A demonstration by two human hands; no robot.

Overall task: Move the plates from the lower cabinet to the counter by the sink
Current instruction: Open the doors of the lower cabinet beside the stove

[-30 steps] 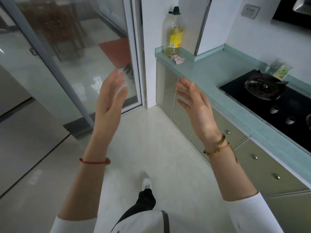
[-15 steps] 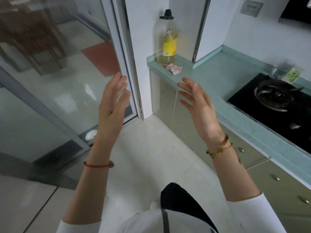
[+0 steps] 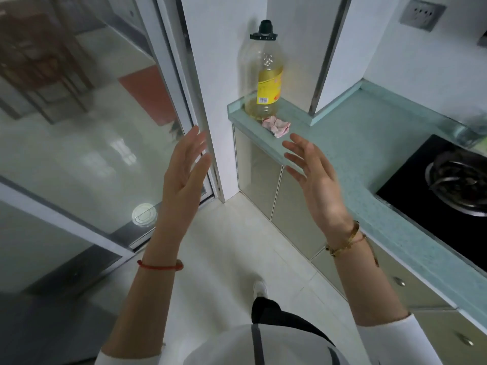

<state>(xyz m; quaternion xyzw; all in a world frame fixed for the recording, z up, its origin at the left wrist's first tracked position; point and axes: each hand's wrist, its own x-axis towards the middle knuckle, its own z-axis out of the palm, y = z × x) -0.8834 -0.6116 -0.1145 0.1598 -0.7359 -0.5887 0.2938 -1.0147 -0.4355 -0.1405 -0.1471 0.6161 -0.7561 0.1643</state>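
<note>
At counter end (image 3: 295, 115), oil bottle (image 3: 264, 83), crumpled paper (image 3: 276, 125) beside, cabinet doors (image 3: 259, 177) closed

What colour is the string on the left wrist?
Red. The string shows best in the head view, just below the left hand.

hob (image 3: 434, 206) partly beyond right edge

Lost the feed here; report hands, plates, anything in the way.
Left hand and right hand open, empty. No plates in view; lower cabinet doors shut. Nothing seen blocking them.
</note>
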